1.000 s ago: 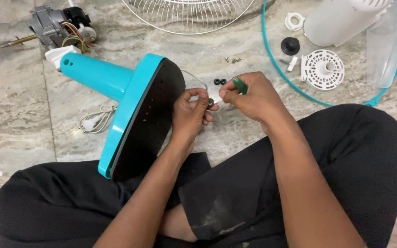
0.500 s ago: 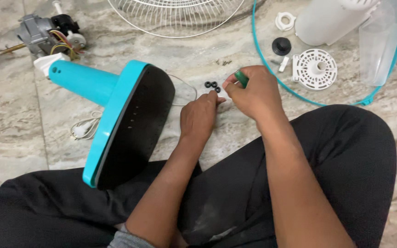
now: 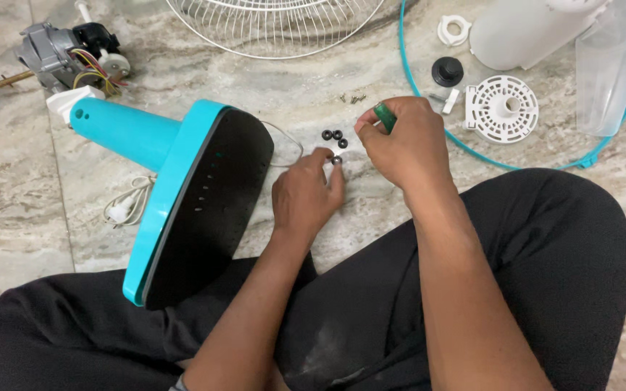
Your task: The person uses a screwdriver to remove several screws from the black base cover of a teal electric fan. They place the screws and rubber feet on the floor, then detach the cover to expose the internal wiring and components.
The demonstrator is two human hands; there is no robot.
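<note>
Left hand (image 3: 302,197) low over the floor (image 3: 16,188), fingertips (image 3: 331,161) pinched on a small black ring (image 3: 337,160); can't tell whether the ring is lifted or resting on the stone. Three more black rings (image 3: 334,137) lie loose just beyond that pinch, apart from it.

Right hand (image 3: 403,141) closed around a green tool handle (image 3: 385,116); only the handle end shows above the knuckles, tip is hidden. That fist sits just right of the left fingertips, near but not touching.

Left of the left hand: teal fan base (image 3: 197,195) tipped on edge, dark underside toward the hands, teal neck (image 3: 121,130) pointing away up-left. Thin wire (image 3: 288,141) loops from the base toward the pinch. White cord and plug (image 3: 124,206) on the floor past the base.

Far beyond the base: grey motor (image 3: 63,51) with coloured leads. Beyond both hands: white wire grille (image 3: 277,25). A few small screws (image 3: 353,98) just beyond the rings.

Right of the right fist: teal guard ring (image 3: 429,108) on the floor, enclosing a black knob (image 3: 447,71), white slotted disc (image 3: 501,108), white nut (image 3: 454,30), and clear blades (image 3: 606,72).

Black-trousered legs (image 3: 530,246) crossed under both forearms.
</note>
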